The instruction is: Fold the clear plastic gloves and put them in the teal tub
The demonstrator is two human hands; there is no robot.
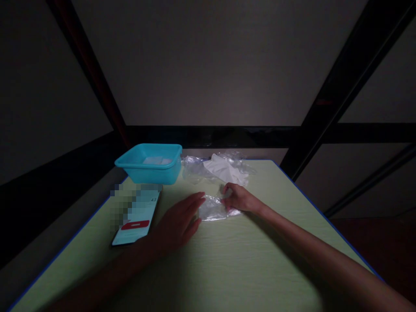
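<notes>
A small clear plastic bag [212, 209] lies flat on the light green table [227, 264], between my two hands. At its left edge is my left hand [178, 221], with fingers stretched out and apart and nothing held. My right hand [237, 198] is at the bag's right side, its fingers curled and pinching down over the plastic. Behind the hands, a crumpled white cloth or tissue [224, 169] rests among loose clear plastic wrapping [195, 168].
A blue plastic basket [152, 174] with something white inside stands at the back left. In front of it lies a phone [139, 219] with its screen lit, close to my left forearm. A wall with dark beams rises behind the table.
</notes>
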